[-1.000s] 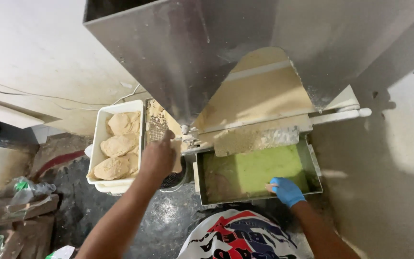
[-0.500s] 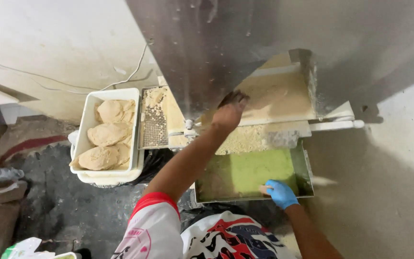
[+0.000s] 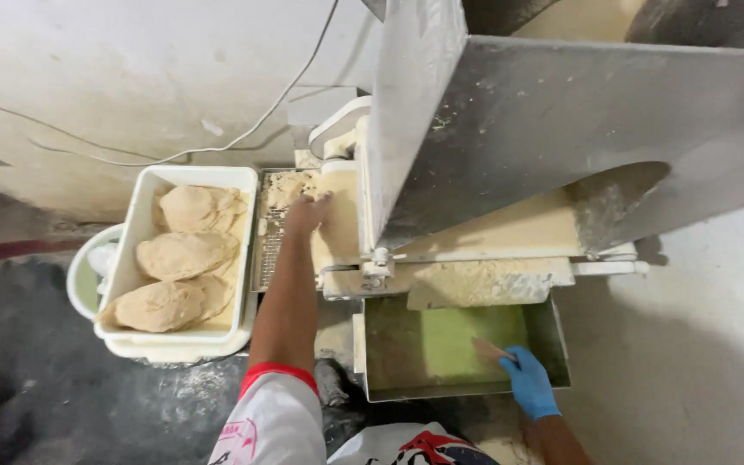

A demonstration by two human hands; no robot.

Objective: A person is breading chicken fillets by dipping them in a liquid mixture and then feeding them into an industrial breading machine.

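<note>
My bare left hand (image 3: 307, 212) reaches forward and rests on a pale lump of dough (image 3: 337, 215) at the left side of the steel machine, next to a crumb-covered metal grid (image 3: 270, 241). Its fingers lie flat against the dough and grip nothing. My right hand (image 3: 527, 381), in a blue glove, sits at the near right corner of the green tray (image 3: 441, 340) under the machine. It holds a small tan scraper (image 3: 491, 350) whose tip touches the tray floor.
A large steel hopper (image 3: 561, 120) overhangs the machine, with a dough-coated chute (image 3: 510, 232) beneath it. A white tub (image 3: 144, 215) with three dough lumps (image 3: 178, 254) stands to the left on a round bucket (image 3: 83, 271). A cable (image 3: 217, 142) runs along the wall.
My left hand has come down from under the hopper to the dough by the metal grid. The gloved right hand has stayed in the green tray. The view has shifted left.
</note>
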